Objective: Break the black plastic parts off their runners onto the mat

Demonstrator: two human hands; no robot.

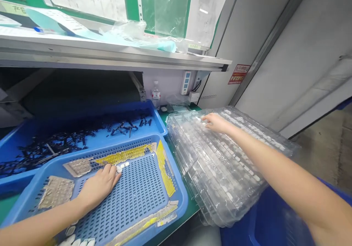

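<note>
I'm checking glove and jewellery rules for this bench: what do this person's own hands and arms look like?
The left hand and right hand are bare, with no gloves. The left forearm and right forearm show no sleeve, watch or bracelet. I see no rings, though some fingers are hidden.

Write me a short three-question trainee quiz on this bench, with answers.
1. Which hand is at the clear trays?
2. True or false: the bottle stands outside the basket.
3. The bin behind the basket holds: a) white pieces, b) dark parts, c) papers.

Key: 1. The right hand. 2. True. 3. b.
</note>
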